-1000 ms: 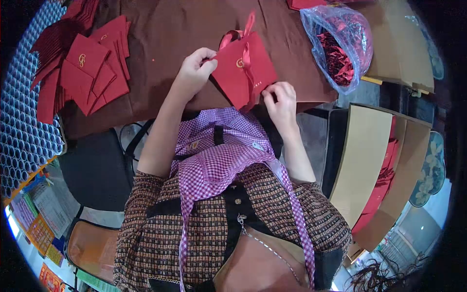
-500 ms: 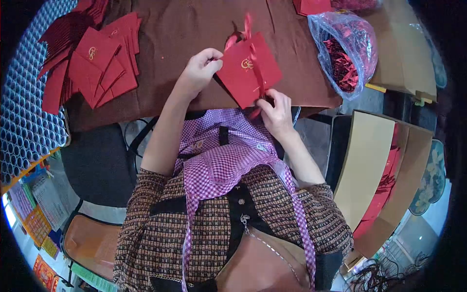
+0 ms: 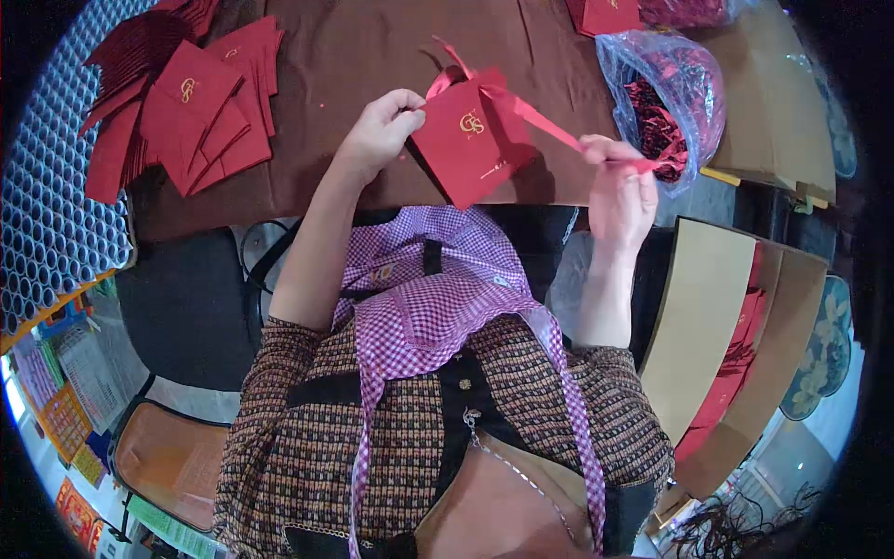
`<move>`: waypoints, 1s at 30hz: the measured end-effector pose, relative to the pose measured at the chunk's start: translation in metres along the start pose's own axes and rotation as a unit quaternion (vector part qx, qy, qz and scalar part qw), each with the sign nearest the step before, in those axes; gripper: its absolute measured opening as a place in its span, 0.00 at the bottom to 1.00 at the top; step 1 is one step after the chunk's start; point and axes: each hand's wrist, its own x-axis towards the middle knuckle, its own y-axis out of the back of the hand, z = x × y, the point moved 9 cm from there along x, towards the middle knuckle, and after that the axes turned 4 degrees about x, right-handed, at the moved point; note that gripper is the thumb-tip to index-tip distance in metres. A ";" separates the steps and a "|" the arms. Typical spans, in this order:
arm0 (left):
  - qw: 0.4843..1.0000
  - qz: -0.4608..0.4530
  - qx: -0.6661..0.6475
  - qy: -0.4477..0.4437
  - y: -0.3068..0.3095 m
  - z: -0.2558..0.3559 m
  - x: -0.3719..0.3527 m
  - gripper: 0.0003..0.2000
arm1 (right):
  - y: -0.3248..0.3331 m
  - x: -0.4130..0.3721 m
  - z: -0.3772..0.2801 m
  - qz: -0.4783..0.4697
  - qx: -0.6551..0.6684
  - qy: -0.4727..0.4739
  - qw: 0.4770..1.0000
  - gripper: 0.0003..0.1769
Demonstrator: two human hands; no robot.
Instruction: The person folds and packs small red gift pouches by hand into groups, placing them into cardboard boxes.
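Note:
Tilted over the brown cloth is a flat red pouch (image 3: pixel 456 149) with a gold logo and a line of small print. My left hand (image 3: pixel 382 130) pinches its left edge between thumb and fingers. A red ribbon (image 3: pixel 540 123) comes out at the pouch's top edge and stretches to the right. Its far end sits in the closed fingers of my right hand (image 3: pixel 622 191), well apart from the pouch. A shorter loop of ribbon stands up at the pouch's top left.
Stacked red pouches (image 3: pixel 191 121) lie on the brown cloth (image 3: pixel 354 47) at the left. Toward the right is a clear plastic bag (image 3: pixel 698 93) of red ribbons, beside a cardboard box (image 3: pixel 773 102). Below, another open box (image 3: pixel 703 326) holds red pieces. A chair (image 3: pixel 182 307) stands at lower left.
My right hand has moved right and slightly up from the pouch's lower corner, drawing the ribbon out straight. My left hand still holds the pouch in nearly the same place.

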 end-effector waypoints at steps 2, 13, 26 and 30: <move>0.998 -0.016 0.021 -0.061 -0.001 0.004 0.002 0.07 | -0.006 0.007 -0.002 0.020 0.022 -0.010 1.000 0.17; 0.997 -0.054 0.026 -0.047 -0.009 0.010 -0.004 0.08 | -0.067 0.003 0.091 -0.062 -0.124 -0.229 0.963 0.06; 0.995 -0.051 -0.005 -0.085 -0.012 0.012 -0.006 0.12 | -0.076 0.001 0.120 -0.098 -0.377 -0.199 0.899 0.06; 0.995 -0.045 0.007 -0.084 -0.011 0.012 -0.006 0.12 | -0.073 0.000 0.125 -0.099 -0.353 -0.225 0.903 0.07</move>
